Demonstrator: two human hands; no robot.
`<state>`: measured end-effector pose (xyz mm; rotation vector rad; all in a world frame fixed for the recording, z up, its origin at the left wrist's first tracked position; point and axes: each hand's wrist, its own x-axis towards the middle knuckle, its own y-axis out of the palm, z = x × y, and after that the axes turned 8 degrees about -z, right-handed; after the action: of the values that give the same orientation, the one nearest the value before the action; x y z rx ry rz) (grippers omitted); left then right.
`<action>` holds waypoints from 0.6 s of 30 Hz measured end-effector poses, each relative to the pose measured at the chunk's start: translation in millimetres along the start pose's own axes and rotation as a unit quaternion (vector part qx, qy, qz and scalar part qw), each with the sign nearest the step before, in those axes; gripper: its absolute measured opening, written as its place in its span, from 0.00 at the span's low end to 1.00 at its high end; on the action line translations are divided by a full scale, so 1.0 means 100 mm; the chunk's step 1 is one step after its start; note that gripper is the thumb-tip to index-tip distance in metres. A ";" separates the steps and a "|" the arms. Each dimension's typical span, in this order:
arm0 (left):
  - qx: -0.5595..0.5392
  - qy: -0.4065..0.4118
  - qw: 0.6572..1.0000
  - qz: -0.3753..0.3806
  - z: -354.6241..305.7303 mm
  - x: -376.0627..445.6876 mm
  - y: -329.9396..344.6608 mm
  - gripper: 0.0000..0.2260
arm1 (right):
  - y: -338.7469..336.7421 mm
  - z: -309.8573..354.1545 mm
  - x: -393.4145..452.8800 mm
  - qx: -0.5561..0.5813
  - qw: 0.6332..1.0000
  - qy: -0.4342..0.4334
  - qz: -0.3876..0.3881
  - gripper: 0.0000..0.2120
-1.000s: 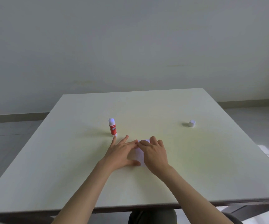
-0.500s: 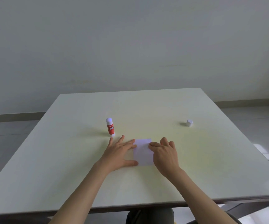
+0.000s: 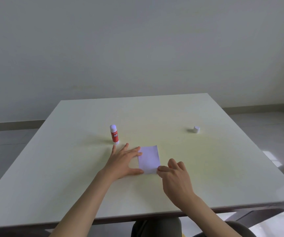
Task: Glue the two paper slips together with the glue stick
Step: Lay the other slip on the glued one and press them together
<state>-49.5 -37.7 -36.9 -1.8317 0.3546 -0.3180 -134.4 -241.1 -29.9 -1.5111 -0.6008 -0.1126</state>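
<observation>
White paper slips lie flat as one rectangle on the pale table; I cannot tell one slip from the other. My left hand rests flat with fingers spread, its fingertips and thumb on the paper's left edge. My right hand has its fingers curled, thumb and forefinger touching the paper's near right corner. A red and white glue stick stands upright and uncapped just beyond my left hand. Its white cap sits apart at the right.
The table's near edge runs just above a dark chair seat. A plain wall and a skirting board lie behind the table, and pale floor shows at both sides.
My right hand has slid off the paper toward me and to the right, uncovering the sheet, and now touches its near right corner. My left hand has stayed at the left edge.
</observation>
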 end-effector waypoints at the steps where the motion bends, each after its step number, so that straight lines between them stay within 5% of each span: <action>1: -0.003 -0.001 1.000 -0.004 0.00 0.00 0.01 0.32 | 0.00 0.00 0.02 0.003 1.000 -0.001 0.001 0.12; 18: 0.014 0.009 1.000 -0.024 0.04 0.01 0.05 0.33 | 0.09 0.22 0.43 0.032 0.998 -0.005 0.053 0.13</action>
<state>-47.6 -36.1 -42.4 -1.8123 0.3185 -0.3717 -100.6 -207.3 -20.8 -1.4790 -0.5255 -0.0042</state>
